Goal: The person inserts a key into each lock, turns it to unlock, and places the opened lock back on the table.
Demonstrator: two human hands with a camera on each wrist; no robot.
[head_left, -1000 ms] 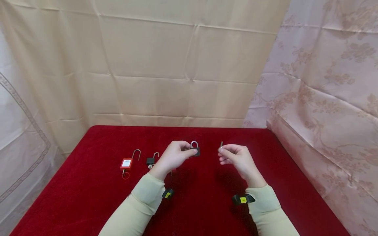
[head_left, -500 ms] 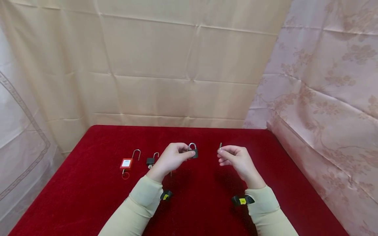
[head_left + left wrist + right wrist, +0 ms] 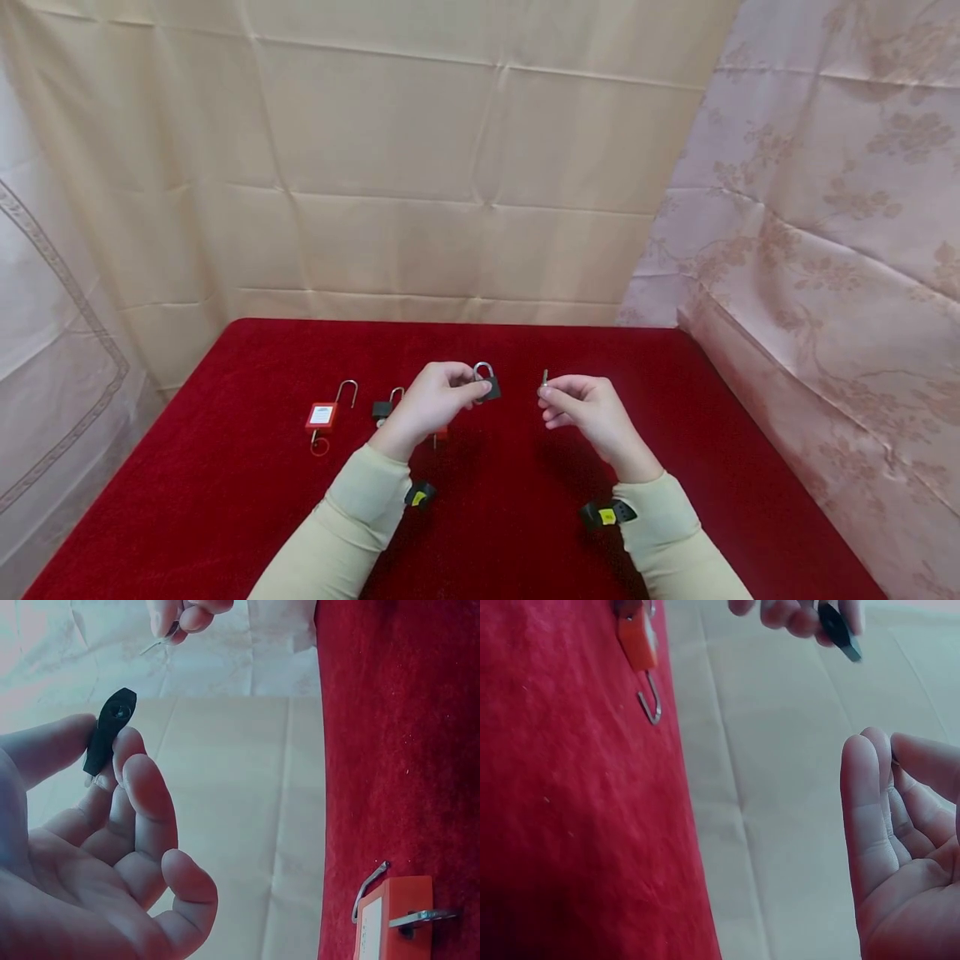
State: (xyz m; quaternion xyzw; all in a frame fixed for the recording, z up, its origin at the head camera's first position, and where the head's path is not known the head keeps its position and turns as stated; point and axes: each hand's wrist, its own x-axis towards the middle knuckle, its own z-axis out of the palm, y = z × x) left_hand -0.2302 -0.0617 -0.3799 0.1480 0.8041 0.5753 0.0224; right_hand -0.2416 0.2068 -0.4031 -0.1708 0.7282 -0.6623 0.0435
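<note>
In the head view my left hand (image 3: 438, 402) holds a small black padlock (image 3: 491, 389) between thumb and fingers, raised over the table. Its silver shackle (image 3: 483, 367) points up and is tilted a little left. The left wrist view shows the round keyhole (image 3: 118, 712) on the padlock's underside, facing my other hand. To the right, my right hand (image 3: 592, 412) pinches a small metal key (image 3: 545, 377), with its blade sticking up past the fingertips. A gap separates key and padlock. In the right wrist view the fingers hide most of the key.
On the red cloth-covered table (image 3: 510, 517) lie a red padlock (image 3: 322, 415) with its shackle raised and a black padlock (image 3: 382, 410), also with a raised shackle. Another red padlock (image 3: 442, 434) is partly hidden behind my left wrist. Curtains (image 3: 450, 250) hang behind the table.
My right hand has moved left with the key, closer to the padlock. My left hand has shifted slightly left, and the padlock in it has tilted.
</note>
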